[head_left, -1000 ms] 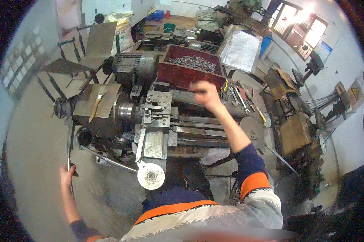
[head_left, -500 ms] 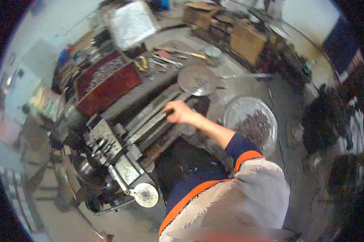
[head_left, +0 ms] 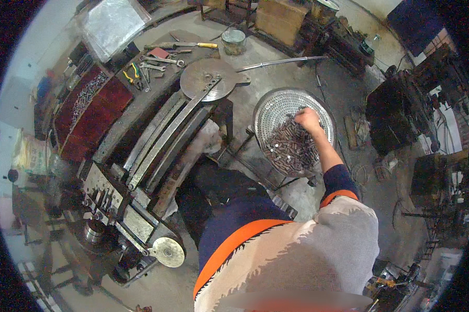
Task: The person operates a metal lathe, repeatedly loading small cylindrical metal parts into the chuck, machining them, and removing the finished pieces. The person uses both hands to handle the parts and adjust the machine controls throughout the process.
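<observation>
My right hand (head_left: 309, 120) reaches over a round perforated metal basin (head_left: 270, 106), at the upper edge of a heap of small dark metal pieces like bolts or pins (head_left: 289, 143). Its fingers are curled and pressed together; whatever they hold, if anything, is too small to make out. My left hand does not show. Left of the basin stands a machine with long metal rails and a long flat bar (head_left: 167, 132). The bar's far end lies on a round steel disc (head_left: 198, 78) with small holes.
A red metal tray (head_left: 102, 119) holds small shiny parts, with wrenches (head_left: 154, 66) and yellow-handled pliers (head_left: 133, 75) beyond it. From the disc a metal rod (head_left: 284, 63) sticks out to the right. Farther back are a small metal bucket (head_left: 233, 42) and a cardboard box (head_left: 280, 22).
My right hand has moved right, from above the machine's rails to the basin of metal pieces. The head view has shifted, so the machine now appears farther left.
</observation>
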Action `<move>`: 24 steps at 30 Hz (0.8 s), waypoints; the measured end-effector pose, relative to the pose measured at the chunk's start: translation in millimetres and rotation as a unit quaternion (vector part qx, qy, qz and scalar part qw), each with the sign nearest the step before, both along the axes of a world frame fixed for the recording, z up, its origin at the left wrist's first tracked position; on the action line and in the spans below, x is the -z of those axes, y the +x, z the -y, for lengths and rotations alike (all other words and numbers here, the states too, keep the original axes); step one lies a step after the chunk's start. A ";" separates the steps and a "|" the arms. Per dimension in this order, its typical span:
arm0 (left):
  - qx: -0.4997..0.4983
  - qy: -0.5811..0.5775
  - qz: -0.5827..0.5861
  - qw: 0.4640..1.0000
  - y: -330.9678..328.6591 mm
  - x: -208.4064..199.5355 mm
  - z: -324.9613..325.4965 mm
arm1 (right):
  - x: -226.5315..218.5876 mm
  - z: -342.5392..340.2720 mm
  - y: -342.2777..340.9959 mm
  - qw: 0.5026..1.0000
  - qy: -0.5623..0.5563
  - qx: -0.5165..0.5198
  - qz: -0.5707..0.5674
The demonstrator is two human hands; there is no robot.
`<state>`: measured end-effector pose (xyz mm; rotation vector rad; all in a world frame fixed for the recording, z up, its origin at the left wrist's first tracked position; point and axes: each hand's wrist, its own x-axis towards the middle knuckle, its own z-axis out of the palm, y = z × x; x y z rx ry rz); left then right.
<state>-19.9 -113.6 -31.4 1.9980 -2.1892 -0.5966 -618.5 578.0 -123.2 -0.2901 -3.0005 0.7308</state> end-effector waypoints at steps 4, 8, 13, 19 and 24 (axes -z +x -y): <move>0.010 -0.011 0.018 1.000 -5.4 -4.3 2.8 | 40.4 2.8 -29.2 0.980 0.155 -0.100 0.076; 0.004 -0.023 0.034 0.999 -0.8 -11.8 -3.6 | 34.4 25.2 -32.3 0.965 0.200 -0.081 0.149; 0.009 -0.040 0.068 0.997 -1.1 -15.8 -8.9 | 40.4 26.3 -42.3 0.958 0.236 -0.089 0.136; 0.079 -0.121 0.185 0.972 -7.2 -48.5 -22.2 | 11.8 46.4 -26.3 0.992 -0.072 -0.093 0.043; 0.253 -0.177 -0.052 0.950 -114.7 -114.5 -43.5 | -49.3 172.2 -1.8 0.822 -0.405 -0.399 -0.028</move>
